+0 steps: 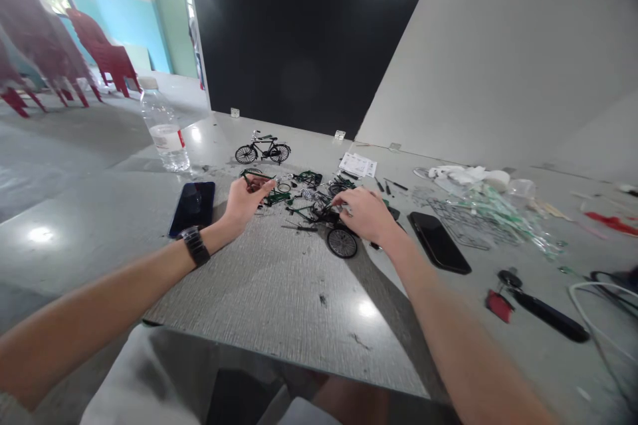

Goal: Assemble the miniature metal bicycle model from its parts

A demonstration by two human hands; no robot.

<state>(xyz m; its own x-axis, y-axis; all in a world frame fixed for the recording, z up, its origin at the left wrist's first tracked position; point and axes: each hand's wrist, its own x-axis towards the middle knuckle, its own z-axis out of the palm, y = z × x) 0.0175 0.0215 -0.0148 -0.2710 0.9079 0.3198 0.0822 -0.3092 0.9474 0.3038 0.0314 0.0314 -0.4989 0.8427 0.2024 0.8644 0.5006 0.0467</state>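
My left hand is closed in a pinch on a thin dark green model bicycle part, just above the table. My right hand reaches into a spread of small parts, its fingers curled together; what they grip, if anything, is hidden. Below its fingertips lies a partly built model bicycle with a black spoked wheel near me. Green and silver loose pieces lie between my hands. Behind them, a complete black model bicycle stands upright.
A water bottle and a phone are on the left. To the right are another phone, plastic sprues and bags, and a black-handled object. Small screwdrivers and paper sheets lie farther back, before a dark panel.
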